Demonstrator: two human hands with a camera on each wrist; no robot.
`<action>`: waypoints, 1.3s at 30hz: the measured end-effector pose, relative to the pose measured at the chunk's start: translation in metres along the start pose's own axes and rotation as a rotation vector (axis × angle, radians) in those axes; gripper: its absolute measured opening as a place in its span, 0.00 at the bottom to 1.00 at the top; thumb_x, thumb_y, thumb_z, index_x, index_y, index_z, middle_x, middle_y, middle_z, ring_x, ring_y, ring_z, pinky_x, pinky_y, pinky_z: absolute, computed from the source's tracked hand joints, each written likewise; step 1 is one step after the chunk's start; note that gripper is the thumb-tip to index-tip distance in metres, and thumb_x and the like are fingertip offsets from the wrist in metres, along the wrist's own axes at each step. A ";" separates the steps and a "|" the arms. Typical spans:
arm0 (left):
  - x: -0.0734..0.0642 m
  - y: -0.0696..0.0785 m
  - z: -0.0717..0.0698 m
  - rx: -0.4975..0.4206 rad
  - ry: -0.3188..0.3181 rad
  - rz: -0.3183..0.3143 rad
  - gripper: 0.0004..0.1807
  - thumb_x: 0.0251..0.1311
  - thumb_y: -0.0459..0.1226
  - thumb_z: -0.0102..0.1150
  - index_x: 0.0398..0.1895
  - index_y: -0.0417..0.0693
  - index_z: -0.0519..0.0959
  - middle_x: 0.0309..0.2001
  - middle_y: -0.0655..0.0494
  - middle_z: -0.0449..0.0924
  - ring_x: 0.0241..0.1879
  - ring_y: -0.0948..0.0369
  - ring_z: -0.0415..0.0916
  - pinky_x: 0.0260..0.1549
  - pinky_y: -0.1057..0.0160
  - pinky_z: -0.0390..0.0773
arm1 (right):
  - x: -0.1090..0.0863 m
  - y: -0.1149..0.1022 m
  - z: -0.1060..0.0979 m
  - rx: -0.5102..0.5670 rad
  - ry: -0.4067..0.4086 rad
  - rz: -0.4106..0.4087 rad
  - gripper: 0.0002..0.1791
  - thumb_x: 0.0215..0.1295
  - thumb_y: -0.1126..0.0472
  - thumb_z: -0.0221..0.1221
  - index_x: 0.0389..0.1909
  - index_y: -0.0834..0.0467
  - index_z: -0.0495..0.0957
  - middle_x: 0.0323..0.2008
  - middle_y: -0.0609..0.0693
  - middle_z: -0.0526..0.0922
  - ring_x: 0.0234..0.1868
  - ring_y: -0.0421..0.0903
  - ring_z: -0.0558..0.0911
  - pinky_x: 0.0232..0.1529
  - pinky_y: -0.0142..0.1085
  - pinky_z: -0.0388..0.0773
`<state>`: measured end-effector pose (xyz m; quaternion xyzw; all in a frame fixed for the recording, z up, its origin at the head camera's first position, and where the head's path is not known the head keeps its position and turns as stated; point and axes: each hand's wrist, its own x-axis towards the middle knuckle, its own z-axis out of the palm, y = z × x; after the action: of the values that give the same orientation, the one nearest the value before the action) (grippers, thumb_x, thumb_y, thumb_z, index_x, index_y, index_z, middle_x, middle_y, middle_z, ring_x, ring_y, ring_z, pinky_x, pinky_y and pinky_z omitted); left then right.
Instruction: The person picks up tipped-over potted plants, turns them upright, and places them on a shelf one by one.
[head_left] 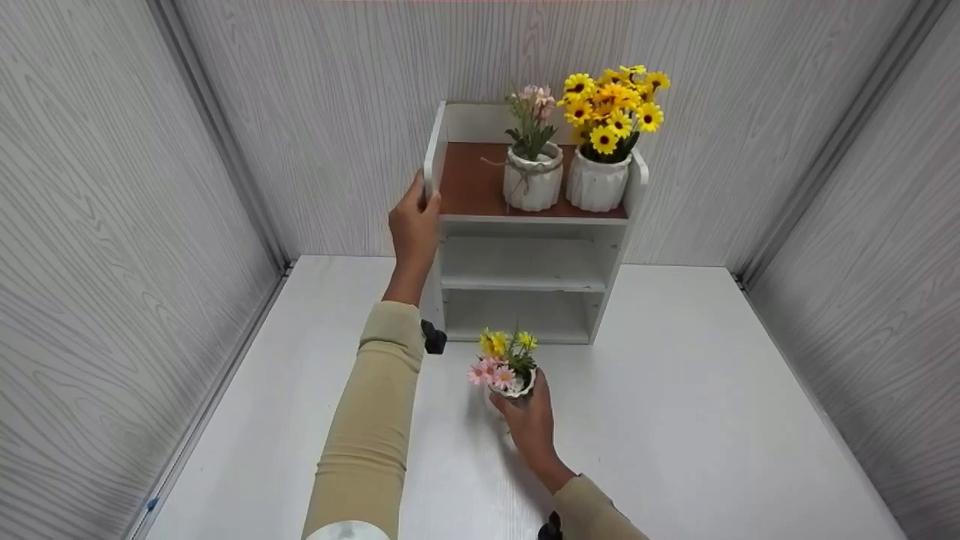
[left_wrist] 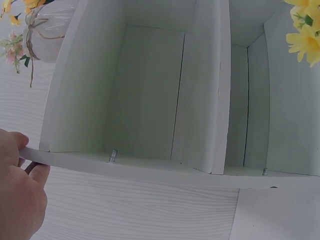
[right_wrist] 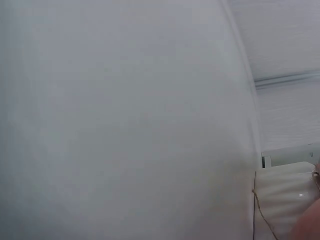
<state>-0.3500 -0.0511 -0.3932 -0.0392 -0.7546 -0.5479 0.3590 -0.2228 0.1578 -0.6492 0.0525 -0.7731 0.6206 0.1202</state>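
My left hand grips the upper left side panel of a white shelf unit, thumb on one side and fingers on the other. The left wrist view shows that hand pinching the panel's edge beside bare compartments. In front of the shelf, my right hand holds a small white pot of pink and yellow flowers, thumb and fingers around it. The right wrist view catches the ribbed white pot with a twine end at its lower right corner, and part of a finger.
On the shelf's brown top stand a twine-tied white pot of pink flowers and a white pot of yellow sunflowers. The shelf stands on a white table, close to the wood-grain back wall, with grey walls at both sides.
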 end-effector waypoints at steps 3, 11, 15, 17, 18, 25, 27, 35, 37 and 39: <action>0.000 0.002 0.001 0.007 0.001 0.005 0.27 0.76 0.39 0.52 0.75 0.48 0.66 0.69 0.50 0.72 0.68 0.61 0.71 0.61 0.62 0.75 | 0.003 0.003 0.004 0.004 0.009 -0.006 0.52 0.58 0.51 0.73 0.78 0.53 0.53 0.74 0.52 0.64 0.76 0.52 0.63 0.71 0.51 0.65; 0.001 0.002 0.003 0.017 -0.009 -0.005 0.27 0.76 0.39 0.51 0.76 0.48 0.65 0.70 0.51 0.72 0.68 0.62 0.70 0.61 0.63 0.75 | 0.008 0.007 0.003 -0.056 0.036 -0.031 0.49 0.57 0.45 0.73 0.74 0.55 0.60 0.69 0.53 0.71 0.71 0.52 0.69 0.68 0.51 0.69; 0.002 0.002 0.002 0.025 -0.007 -0.005 0.27 0.76 0.39 0.51 0.76 0.48 0.64 0.70 0.51 0.72 0.68 0.63 0.70 0.61 0.63 0.75 | 0.009 0.007 -0.001 -0.106 0.040 -0.073 0.48 0.56 0.44 0.73 0.73 0.57 0.63 0.67 0.54 0.73 0.69 0.52 0.72 0.67 0.51 0.71; 0.002 0.002 0.002 0.022 -0.008 -0.006 0.27 0.76 0.39 0.51 0.76 0.47 0.64 0.70 0.50 0.72 0.68 0.62 0.70 0.62 0.63 0.74 | 0.010 0.007 -0.003 -0.117 0.039 -0.094 0.48 0.56 0.45 0.74 0.72 0.57 0.64 0.66 0.54 0.74 0.69 0.51 0.73 0.67 0.50 0.71; 0.001 0.003 0.002 0.021 -0.008 -0.006 0.27 0.76 0.39 0.51 0.76 0.47 0.64 0.70 0.50 0.72 0.69 0.62 0.70 0.62 0.63 0.74 | 0.010 0.007 -0.004 -0.122 0.036 -0.104 0.47 0.56 0.45 0.74 0.72 0.58 0.64 0.66 0.53 0.74 0.68 0.51 0.73 0.67 0.50 0.71; 0.000 0.003 0.000 0.025 -0.009 -0.011 0.27 0.75 0.39 0.52 0.76 0.48 0.65 0.70 0.50 0.72 0.68 0.61 0.71 0.61 0.62 0.75 | 0.011 0.005 -0.011 -0.096 0.001 -0.089 0.45 0.56 0.45 0.73 0.71 0.56 0.65 0.66 0.51 0.74 0.68 0.49 0.73 0.68 0.48 0.70; 0.000 0.002 0.000 0.031 -0.004 -0.009 0.27 0.75 0.39 0.52 0.75 0.48 0.66 0.69 0.50 0.73 0.67 0.61 0.72 0.61 0.62 0.76 | 0.011 0.004 -0.013 -0.098 -0.003 -0.083 0.46 0.56 0.45 0.74 0.72 0.56 0.65 0.66 0.52 0.74 0.69 0.49 0.72 0.69 0.49 0.69; 0.000 0.004 -0.001 0.030 -0.009 -0.017 0.28 0.76 0.39 0.51 0.76 0.48 0.65 0.70 0.50 0.72 0.68 0.60 0.71 0.61 0.62 0.75 | 0.013 -0.010 -0.022 -0.155 -0.003 -0.081 0.49 0.54 0.43 0.74 0.73 0.58 0.64 0.67 0.54 0.73 0.68 0.52 0.73 0.67 0.50 0.72; 0.000 0.003 -0.001 0.033 -0.006 -0.013 0.28 0.75 0.39 0.51 0.76 0.47 0.65 0.70 0.50 0.72 0.68 0.60 0.71 0.61 0.62 0.75 | 0.014 -0.018 -0.025 -0.160 -0.008 -0.098 0.49 0.54 0.43 0.74 0.72 0.58 0.64 0.67 0.54 0.74 0.68 0.52 0.74 0.66 0.49 0.73; 0.000 0.002 -0.001 0.033 -0.005 -0.006 0.28 0.75 0.39 0.52 0.76 0.47 0.65 0.69 0.49 0.72 0.68 0.60 0.71 0.61 0.61 0.76 | 0.016 -0.027 -0.028 -0.158 -0.010 -0.124 0.49 0.53 0.44 0.75 0.72 0.58 0.65 0.65 0.55 0.75 0.67 0.52 0.75 0.64 0.49 0.74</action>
<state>-0.3481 -0.0509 -0.3913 -0.0326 -0.7647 -0.5362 0.3559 -0.2290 0.1802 -0.6142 0.0938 -0.8155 0.5487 0.1583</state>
